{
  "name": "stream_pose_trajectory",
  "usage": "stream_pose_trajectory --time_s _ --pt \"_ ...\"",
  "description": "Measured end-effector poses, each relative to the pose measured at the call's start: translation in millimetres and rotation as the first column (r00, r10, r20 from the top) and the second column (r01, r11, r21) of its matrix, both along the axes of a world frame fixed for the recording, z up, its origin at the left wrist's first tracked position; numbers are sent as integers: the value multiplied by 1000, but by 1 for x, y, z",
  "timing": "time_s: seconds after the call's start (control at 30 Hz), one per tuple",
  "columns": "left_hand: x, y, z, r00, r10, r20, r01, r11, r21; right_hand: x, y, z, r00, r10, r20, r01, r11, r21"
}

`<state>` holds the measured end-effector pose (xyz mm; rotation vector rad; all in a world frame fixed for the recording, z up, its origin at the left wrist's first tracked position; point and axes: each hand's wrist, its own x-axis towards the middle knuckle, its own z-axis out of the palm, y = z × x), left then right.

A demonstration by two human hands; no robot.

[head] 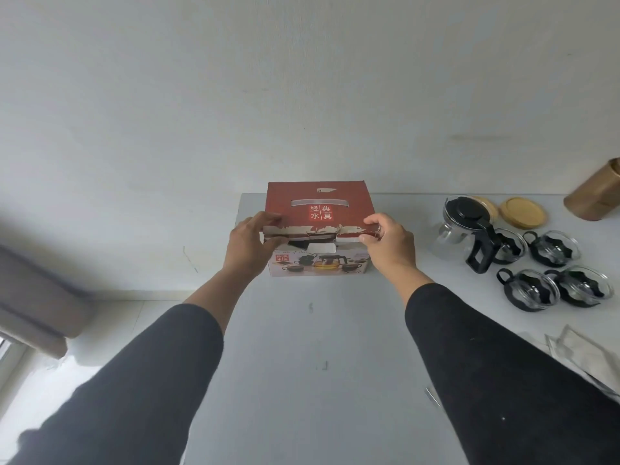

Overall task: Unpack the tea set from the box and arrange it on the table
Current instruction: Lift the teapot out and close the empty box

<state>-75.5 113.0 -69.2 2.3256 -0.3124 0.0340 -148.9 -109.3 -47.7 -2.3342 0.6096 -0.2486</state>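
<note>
A red tea set box (320, 203) with white characters on its lid stands at the far edge of the grey table (318, 330). My left hand (248, 245) grips the lid's torn front edge at the left corner. My right hand (389, 241) pinches the same edge at the right corner. To the right stand a glass teapot (464, 229) with a black lid and handle, and several glass cups (553, 266) in black holders.
Two round wooden coasters (521, 211) lie behind the teapot, and a brown cylinder (595, 193) leans at the far right. Crumpled wrapping (580, 357) lies near the table's right edge. The table ends just left of the box; floor and a curtain are beyond.
</note>
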Motion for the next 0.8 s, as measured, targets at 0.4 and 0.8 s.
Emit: stream_pose_trajectory --time_s 0.4,0.8 --pt "1 6 -6 1000 -21 4 21 1000 -23 -2 0 -5 996 -40 77 44 997 -57" --pt "-3 6 -4 1000 -9 -26 8 999 -43 -5 3 -22 994 3 108 19 979 -205"
